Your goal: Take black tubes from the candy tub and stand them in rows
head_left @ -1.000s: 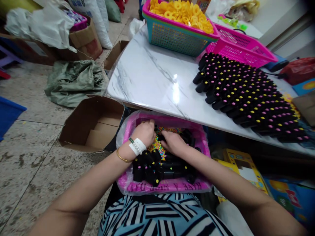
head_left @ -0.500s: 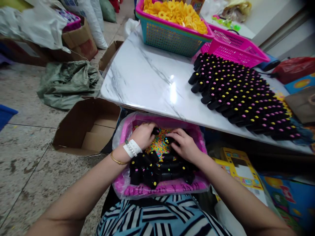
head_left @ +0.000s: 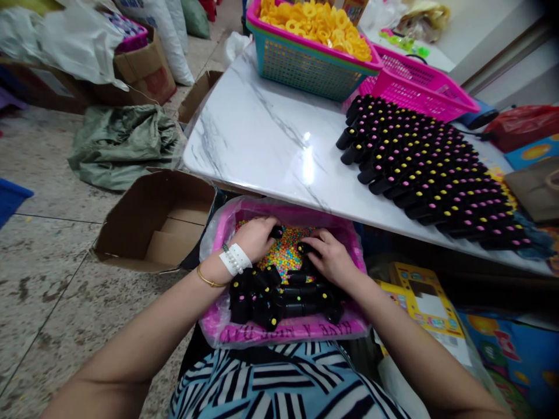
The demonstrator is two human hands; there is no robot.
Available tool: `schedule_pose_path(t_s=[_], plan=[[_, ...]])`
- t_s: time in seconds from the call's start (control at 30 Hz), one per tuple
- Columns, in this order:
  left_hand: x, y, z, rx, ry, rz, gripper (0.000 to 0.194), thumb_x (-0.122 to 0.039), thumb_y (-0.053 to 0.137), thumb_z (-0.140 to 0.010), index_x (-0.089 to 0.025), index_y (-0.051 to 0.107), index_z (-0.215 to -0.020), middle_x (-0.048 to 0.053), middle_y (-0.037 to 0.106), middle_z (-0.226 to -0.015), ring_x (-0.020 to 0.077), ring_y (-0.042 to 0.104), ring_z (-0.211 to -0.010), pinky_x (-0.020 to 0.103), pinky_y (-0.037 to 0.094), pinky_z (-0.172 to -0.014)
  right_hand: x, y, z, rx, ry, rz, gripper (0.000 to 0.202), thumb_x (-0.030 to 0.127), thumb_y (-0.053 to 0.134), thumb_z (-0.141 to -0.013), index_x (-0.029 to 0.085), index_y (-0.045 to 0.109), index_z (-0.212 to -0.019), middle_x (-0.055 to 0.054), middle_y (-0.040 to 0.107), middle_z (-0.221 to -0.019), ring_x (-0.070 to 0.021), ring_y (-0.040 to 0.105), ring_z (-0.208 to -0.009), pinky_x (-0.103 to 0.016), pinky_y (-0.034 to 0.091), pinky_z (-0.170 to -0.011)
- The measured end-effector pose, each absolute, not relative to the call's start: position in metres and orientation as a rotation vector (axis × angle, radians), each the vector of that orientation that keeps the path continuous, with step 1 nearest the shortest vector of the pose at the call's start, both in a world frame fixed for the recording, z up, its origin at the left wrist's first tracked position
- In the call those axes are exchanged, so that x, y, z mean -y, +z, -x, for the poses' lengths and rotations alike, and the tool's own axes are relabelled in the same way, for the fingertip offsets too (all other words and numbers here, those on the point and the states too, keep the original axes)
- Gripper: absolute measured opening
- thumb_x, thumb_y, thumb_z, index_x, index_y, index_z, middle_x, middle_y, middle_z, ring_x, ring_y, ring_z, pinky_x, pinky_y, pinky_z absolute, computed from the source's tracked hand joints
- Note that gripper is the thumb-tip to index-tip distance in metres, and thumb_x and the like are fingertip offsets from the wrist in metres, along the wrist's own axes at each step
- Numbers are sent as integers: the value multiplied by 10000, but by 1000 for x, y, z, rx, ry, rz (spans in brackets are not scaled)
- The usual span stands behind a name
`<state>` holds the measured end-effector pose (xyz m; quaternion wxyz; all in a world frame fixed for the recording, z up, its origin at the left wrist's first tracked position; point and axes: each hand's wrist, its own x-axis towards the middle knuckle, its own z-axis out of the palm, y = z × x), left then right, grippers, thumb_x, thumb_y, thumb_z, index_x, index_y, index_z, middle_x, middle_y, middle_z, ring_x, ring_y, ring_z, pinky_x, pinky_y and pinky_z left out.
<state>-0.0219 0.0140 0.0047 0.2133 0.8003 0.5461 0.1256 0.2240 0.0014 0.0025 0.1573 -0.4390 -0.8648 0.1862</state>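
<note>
A pink tub (head_left: 223,337), lined with clear plastic, sits against my lap and holds many small coloured balls (head_left: 286,256). Black plastic cups (head_left: 301,305), some with a coloured ball at one end, lie in a heap along its near side. My left hand (head_left: 257,240) is curled over the balls, closed on a black cup (head_left: 276,231) that shows past its fingertips. Opposite it, my right hand (head_left: 331,256) grips another black cup (head_left: 304,247) between thumb and fingers, its end turned toward the balls.
On the white marbled table (head_left: 262,139) stand rows of black cups (head_left: 430,169) topped with yellow or pink balls. Behind them are a teal basket (head_left: 301,67) of yellow rings and a pink basket (head_left: 419,90). An open cardboard box (head_left: 152,227) is at the left.
The cup in my right hand has turned, so the yellow and blue balls that showed at its end are mostly out of sight. My left hand stays nearly still, holding its cup.
</note>
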Motion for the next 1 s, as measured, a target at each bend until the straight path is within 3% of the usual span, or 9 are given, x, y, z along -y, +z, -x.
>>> schedule_pose_path(t_s=[0.13, 0.23, 0.4, 0.57, 0.77, 0.87, 1.0], plan=[[-15, 5, 22, -1488, 362, -2223, 360, -126, 556, -778, -155, 591, -1135, 103, 688, -1068, 243, 653, -1012, 363, 515, -913, 1, 13, -220, 2222, 853, 1234, 353, 119, 622, -796, 241, 685, -1121, -58, 608, -1000, -187, 608, -916, -323, 526, -809], [-15, 3, 21, -1443, 388, -2236, 356, -117, 552, -776, -152, 591, -1127, 101, 692, -1062, 240, 655, -1012, 362, 510, -922, 3, 21, -217, 2060, 1102, 1164, 359, 138, 641, -794, 262, 681, -1129, -48, 615, -1062, -177, 612, -958, -302, 514, -815], [-16, 3, 22, -1442, 436, -2201, 361, -94, 544, -763, -157, 592, -1115, 92, 695, -1071, 236, 651, -1029, 358, 502, -938, 3, 23, -211, 1963, 1228, 1121, 304, 178, 670, -786, 243, 685, -1083, -51, 624, -1094, -186, 608, -1021, -323, 495, -893], [-16, 5, 22, -1443, 420, -2157, 378, -96, 538, -767, -165, 577, -1137, 89, 698, -1070, 246, 663, -1002, 362, 517, -901, 9, 37, -201, 1869, 1431, 1145, 336, 246, 693, -783, 209, 634, -1112, -36, 672, -1007, -156, 654, -852, -281, 541, -764], [-15, 6, 23, -1465, 472, -2179, 340, -123, 578, -769, -161, 604, -1105, 103, 648, -1055, 240, 625, -994, 375, 508, -911, 5, 94, -201, 2085, 709, 1142, 297, 229, 685, -769, 211, 661, -1064, -34, 676, -996, -148, 618, -808, -280, 504, -730], [-15, 10, 23, -1493, 481, -2186, 320, -171, 624, -773, -167, 621, -1093, 102, 612, -1033, 244, 604, -982, 390, 510, -904, -24, 107, -200, 1901, 324, 1360, 257, 294, 714, -733, 190, 672, -965, -3, 647, -795, -130, 561, -645, -280, 471, -643], [-15, 11, 23, -1450, 501, -2181, 301, -166, 645, -773, -179, 622, -1073, 90, 623, -1029, 239, 603, -991, 380, 506, -912, -79, 105, -191, 1801, 238, 1611, 229, 280, 696, -707, 157, 677, -899, 12, 613, -605, -144, 573, -582, -297, 461, -639]])
